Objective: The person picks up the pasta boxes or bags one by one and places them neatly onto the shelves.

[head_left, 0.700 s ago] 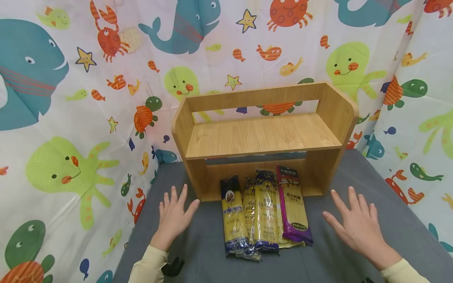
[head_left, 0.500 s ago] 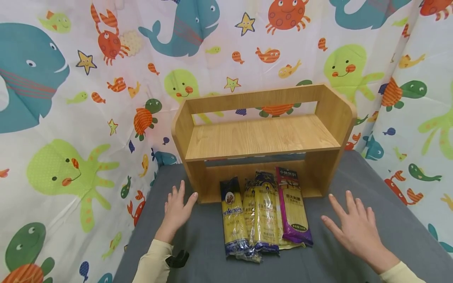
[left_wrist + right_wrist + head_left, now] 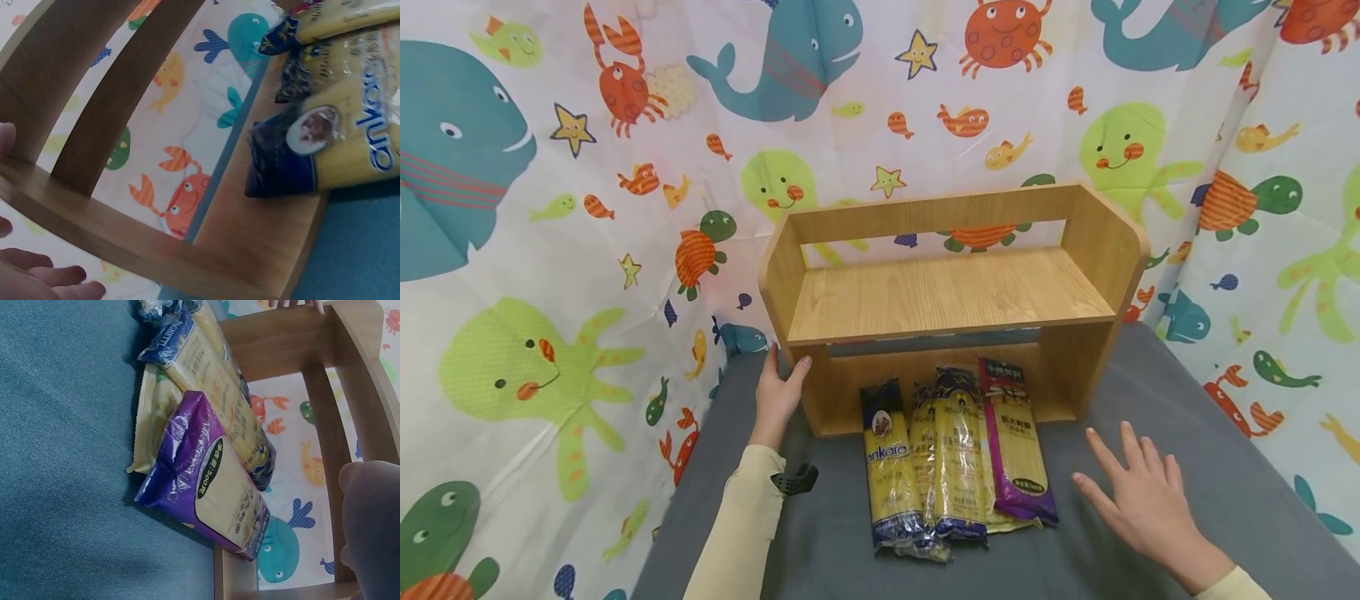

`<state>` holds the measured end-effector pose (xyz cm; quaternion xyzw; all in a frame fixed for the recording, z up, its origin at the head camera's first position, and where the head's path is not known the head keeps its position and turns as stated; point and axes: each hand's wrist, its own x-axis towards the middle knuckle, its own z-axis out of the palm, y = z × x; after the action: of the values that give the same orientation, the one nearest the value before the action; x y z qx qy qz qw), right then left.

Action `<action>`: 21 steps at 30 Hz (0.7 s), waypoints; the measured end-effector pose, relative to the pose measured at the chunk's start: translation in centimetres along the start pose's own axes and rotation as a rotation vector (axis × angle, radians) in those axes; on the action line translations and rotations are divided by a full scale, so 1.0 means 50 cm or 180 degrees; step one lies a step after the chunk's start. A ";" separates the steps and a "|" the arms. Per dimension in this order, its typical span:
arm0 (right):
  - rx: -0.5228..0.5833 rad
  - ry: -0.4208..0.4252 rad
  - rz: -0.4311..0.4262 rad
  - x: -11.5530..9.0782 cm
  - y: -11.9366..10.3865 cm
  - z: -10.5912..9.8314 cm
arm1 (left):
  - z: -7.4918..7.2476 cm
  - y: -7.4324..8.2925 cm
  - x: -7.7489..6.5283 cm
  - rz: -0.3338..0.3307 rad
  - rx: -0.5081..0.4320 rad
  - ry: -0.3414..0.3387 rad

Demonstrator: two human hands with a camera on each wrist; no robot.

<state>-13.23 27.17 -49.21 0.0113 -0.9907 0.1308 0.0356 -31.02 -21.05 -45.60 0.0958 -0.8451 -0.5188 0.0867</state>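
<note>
- At the centre of the frame: wooden shelf [image 3: 955, 292], two-tiered, upright on a grey cloth [image 3: 1060, 575]. No fastening visible to me; a shove at one end could swivel it.
- Lower centre, leftmost of the row: Ankara packet [image 3: 892, 475], upper end inside the lower compartment, lower end out on the cloth. Any shift of the shelf could drag it askew.
- Lower centre, middle: blue-ended packet [image 3: 961, 467], overlapping a rear packet [image 3: 922, 446] and a pale packet [image 3: 1000, 522]. Glossy film, probably slippery; drawing one out could slide its neighbours.
- Lower centre, rightmost of the row: purple packet [image 3: 1021, 450], aslant, partly over the pale one. Being outermost, it could be knocked by a hand sweeping inward.
- Left of centre: left hand [image 3: 778, 396], thumb and fingers apart, astride the shelf's left side panel; contact cannot be told. A one-sided pull here could tilt or turn the shelf.
- Lower right: right hand [image 3: 1142, 496], fingers spread, holding nothing, clear of the purple packet. It lends the shelf no counter-support as placed.
- Left of lower centre: black wristband [image 3: 796, 480] on the left wrist, near the Ankara packet. An inward swing could brush the wrapper.
</note>
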 end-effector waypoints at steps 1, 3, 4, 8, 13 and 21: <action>0.0009 -0.0009 0.0003 -0.001 -0.001 0.000 | 0.002 0.004 0.005 0.0016 -0.0074 0.0054; 0.0026 -0.0031 0.0009 -0.001 -0.003 0.001 | 0.006 0.011 0.012 0.0055 -0.0198 0.0137; 0.0026 -0.0040 0.0010 -0.001 -0.004 0.002 | 0.008 0.014 0.015 0.0079 -0.0244 0.0180; 0.0025 -0.0064 0.0024 -0.001 -0.004 0.004 | 0.018 0.021 0.024 0.0179 -0.0193 0.0371; 0.0011 -0.0074 0.0054 -0.004 -0.003 0.005 | 0.027 0.023 0.029 0.0308 0.0004 0.0559; -0.0001 -0.0042 0.0009 -0.006 -0.002 0.007 | 0.031 0.026 0.027 0.0347 0.0141 0.0624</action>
<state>-12.98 26.99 -49.56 0.0109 -0.9910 0.1306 0.0288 -32.81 -19.50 -45.05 0.1018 -0.8478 -0.4826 0.1950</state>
